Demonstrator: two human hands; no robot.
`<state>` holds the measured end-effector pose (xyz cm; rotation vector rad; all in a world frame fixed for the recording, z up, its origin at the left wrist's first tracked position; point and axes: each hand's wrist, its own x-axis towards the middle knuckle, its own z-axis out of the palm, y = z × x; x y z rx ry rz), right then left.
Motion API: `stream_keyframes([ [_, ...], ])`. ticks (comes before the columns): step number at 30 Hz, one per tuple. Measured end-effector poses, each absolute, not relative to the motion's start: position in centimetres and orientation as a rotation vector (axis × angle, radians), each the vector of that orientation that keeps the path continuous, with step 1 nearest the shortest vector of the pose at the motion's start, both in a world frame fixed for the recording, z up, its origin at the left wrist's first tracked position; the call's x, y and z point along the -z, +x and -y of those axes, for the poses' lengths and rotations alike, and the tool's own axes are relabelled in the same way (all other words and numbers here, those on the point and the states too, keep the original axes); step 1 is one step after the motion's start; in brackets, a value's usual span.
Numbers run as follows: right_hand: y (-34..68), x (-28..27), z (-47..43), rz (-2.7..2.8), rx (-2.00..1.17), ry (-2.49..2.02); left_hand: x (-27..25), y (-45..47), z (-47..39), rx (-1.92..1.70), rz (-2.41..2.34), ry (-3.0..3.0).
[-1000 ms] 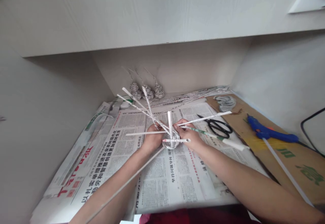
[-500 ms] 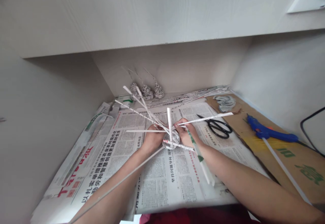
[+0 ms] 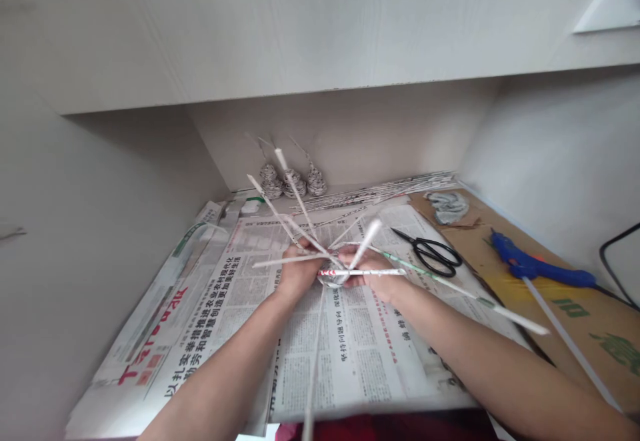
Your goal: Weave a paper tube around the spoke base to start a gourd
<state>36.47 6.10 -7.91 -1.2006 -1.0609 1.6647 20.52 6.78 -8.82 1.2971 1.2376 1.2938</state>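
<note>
Between my hands is a small woven piece of rolled newspaper [image 3: 330, 282], with several paper tubes [image 3: 373, 272] sticking out of it in all directions. My left hand [image 3: 299, 269] is closed round its left side, the fingertips partly hidden behind the tubes. On the right side, my right hand [image 3: 373, 271] has its fingers closed on the weave and the tubes at its edge. A green-and-white paper tube [image 3: 465, 293] runs from near my right fingers out to the right, over the scissors' handles. One tube points down toward me, blurred.
Newspaper sheets [image 3: 240, 294] cover the table. Black scissors [image 3: 433, 254], a blue glue gun [image 3: 540, 267] on cardboard [image 3: 565, 351] and a grey cloth [image 3: 447, 207] lie right. Several gourd-shaped woven pieces [image 3: 316, 181] and a bundle of paper tubes [image 3: 380, 191] are at the back, beneath an overhanging panel [image 3: 320, 27].
The woven piece has turned, its tubes now pointing in other directions. The green-and-white tube has swung from over my right forearm out to the right.
</note>
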Motion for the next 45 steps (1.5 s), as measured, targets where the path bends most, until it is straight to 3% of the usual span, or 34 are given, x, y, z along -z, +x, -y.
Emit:
stream_keyframes([
  [12,37.0,8.4,-6.0,1.442,-1.484,-1.12,8.6,20.3,-6.8,-1.142,-1.285,1.355],
  [21,36.9,8.4,-5.4,1.704,-0.966,-1.236,9.2,20.4,-7.0,-1.167,-1.276,1.306],
  [31,36.8,8.1,-5.5,1.646,-1.109,-1.215,9.5,20.7,-6.9,-1.201,-1.208,1.269],
  [39,36.7,7.3,-4.9,1.811,-0.57,-1.19,8.8,20.9,-6.6,-1.19,-1.175,1.27],
  [42,36.8,7.7,-5.4,1.692,-0.59,-1.24,8.5,20.9,-6.5,-1.182,-1.222,1.335],
  [45,36.8,8.7,-6.6,1.481,-0.835,-1.301,8.4,21.1,-6.5,-1.207,-1.218,1.342],
])
